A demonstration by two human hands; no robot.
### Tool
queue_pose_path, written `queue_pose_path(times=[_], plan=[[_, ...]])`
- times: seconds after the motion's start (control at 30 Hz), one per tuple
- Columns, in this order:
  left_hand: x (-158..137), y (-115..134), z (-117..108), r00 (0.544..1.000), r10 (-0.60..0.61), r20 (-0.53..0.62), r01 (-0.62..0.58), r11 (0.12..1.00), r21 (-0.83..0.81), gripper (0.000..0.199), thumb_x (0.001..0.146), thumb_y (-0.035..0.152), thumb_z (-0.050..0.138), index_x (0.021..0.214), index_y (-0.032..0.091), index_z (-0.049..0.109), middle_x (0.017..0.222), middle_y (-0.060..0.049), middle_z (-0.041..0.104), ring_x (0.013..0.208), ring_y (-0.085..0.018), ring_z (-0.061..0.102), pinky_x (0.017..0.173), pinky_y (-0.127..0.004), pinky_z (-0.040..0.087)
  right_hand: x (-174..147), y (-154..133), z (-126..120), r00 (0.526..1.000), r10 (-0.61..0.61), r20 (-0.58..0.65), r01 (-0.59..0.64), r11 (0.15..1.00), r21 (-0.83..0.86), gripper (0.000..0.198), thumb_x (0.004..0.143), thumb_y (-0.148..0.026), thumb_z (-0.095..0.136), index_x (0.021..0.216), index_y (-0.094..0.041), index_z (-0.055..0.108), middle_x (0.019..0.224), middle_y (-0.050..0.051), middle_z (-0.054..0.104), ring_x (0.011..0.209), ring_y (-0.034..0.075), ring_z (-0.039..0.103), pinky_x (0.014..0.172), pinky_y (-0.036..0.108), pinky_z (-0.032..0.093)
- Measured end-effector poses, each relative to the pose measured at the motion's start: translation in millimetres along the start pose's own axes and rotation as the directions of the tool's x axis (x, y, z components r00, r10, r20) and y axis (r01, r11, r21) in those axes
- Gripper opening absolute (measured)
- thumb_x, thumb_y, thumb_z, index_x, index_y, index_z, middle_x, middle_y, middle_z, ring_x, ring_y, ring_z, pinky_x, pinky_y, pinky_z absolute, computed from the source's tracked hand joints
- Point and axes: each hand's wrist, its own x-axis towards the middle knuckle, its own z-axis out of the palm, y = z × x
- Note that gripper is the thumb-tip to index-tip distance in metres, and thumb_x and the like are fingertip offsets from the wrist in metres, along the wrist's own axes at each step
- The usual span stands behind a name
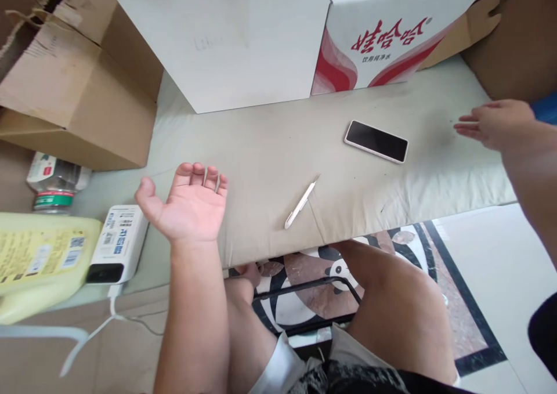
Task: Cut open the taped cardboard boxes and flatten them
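Note:
My left hand [187, 205] rests palm up near the left part of the cloth-covered surface [261, 156], its fingers loosely curled and apart, holding nothing. At the far right, my right hand [496, 124] hovers over the cloth with its fingers stretched to the left and nothing visible in them. Between the hands lies a white, slim, pen-shaped tool [301, 203] with a thin pointed tip, slanting up to the right. Nearer my right hand is a smartphone [376, 142] lying face up, its screen dark and its edge pale pink.
Behind stand a large white box [243, 46] and a white-and-red carton [378, 46]. Brown cardboard [100, 86] is at left, above a clear bottle [54, 179]. A white power bank [118, 243] with a cable sits beside a yellow jug [43, 260]. The cloth's front edge is above my knees.

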Motion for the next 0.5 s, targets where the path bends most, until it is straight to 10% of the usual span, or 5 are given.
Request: queue_pose_path(times=[0.1, 0.3, 0.5], plan=[[-3, 7, -8, 1.000, -0.009, 0.017, 0.009, 1.000, 0.015, 0.052, 0.087, 0.068, 0.039, 0.080, 0.024, 0.064, 0.089, -0.004, 0.070, 0.083, -0.017, 0.066, 0.078, -0.029, 0.058, -41, 6, -3, 0.984, 0.169, 0.065, -0.166, 0.985, -0.040, 0.030, 0.079, 0.008, 0.054, 0.075, -0.021, 0.048, 0.067, 0.003, 0.060, 0.063, 0.010, 0.068, 0.077, 0.035, 0.055], [-14, 26, -35, 0.998, 0.032, 0.045, -0.028, 0.995, -0.092, 0.050, 0.084, 0.069, 0.044, 0.087, 0.025, 0.067, 0.091, -0.003, 0.074, 0.079, -0.017, 0.067, 0.078, -0.030, 0.057, -125, -23, 11, 0.902, 0.022, 0.431, 0.018, 0.996, -0.088, 0.022, 0.082, -0.002, 0.063, 0.089, -0.020, 0.053, 0.075, 0.003, 0.064, 0.062, 0.010, 0.065, 0.074, 0.031, 0.054], [-21, 47, -48, 1.000, -0.007, 0.006, 0.008, 0.952, -0.307, 0.055, 0.087, 0.066, 0.039, 0.084, 0.019, 0.067, 0.077, -0.003, 0.069, 0.069, -0.016, 0.066, 0.073, -0.033, 0.057, -217, -74, 91, 0.670, -0.242, 0.702, 0.396, 0.916, -0.063, 0.019, 0.092, -0.013, 0.057, 0.110, -0.018, 0.058, 0.094, 0.007, 0.069, 0.073, 0.012, 0.065, 0.076, 0.028, 0.053]])
